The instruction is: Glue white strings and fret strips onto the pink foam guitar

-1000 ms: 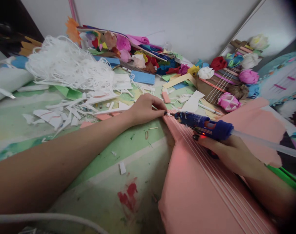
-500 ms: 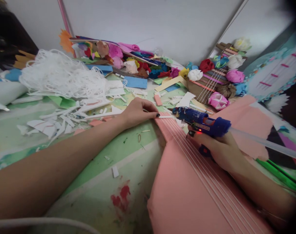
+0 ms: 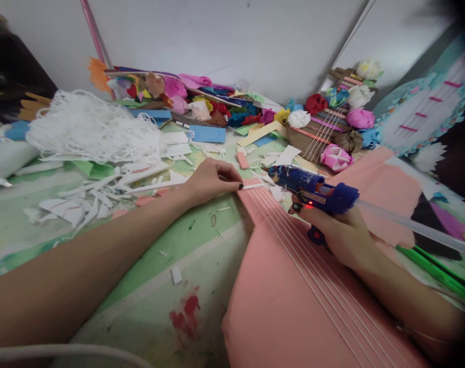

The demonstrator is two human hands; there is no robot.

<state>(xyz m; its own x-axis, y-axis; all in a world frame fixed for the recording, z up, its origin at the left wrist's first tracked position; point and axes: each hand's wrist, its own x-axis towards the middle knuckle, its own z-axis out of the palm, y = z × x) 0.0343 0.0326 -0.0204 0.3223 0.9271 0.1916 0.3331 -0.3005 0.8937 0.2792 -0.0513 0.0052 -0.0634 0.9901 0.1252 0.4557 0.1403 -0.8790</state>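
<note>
A pink, guitar-shaped craft piece [image 3: 278,286] lies slantwise in front of me, with several thin white strings along its length. At its narrow far end, my left hand [image 3: 213,179] pinches a short white strip [image 3: 253,186] that lies across the strings. My right hand [image 3: 343,230] is wrapped round the handle of a blue glue gun [image 3: 312,188], held above the piece. Its small red light is lit and a long clear glue stick [image 3: 412,222] sticks out of the back. The nozzle points left, just above and right of the strip, apparently apart from it.
Tangled white string [image 3: 98,125] is heaped at the back left, with white scraps [image 3: 69,209] before it. Coloured paper flowers [image 3: 175,87] line the wall. A brown stringed craft [image 3: 312,138] and a light-blue one [image 3: 420,115] stand right. A white cord [image 3: 67,349] crosses the lower left.
The view has shifted slightly, so most things appear a little further left and lower. The glue gun's nozzle sits slightly higher off the strip. Both hands keep their grips.
</note>
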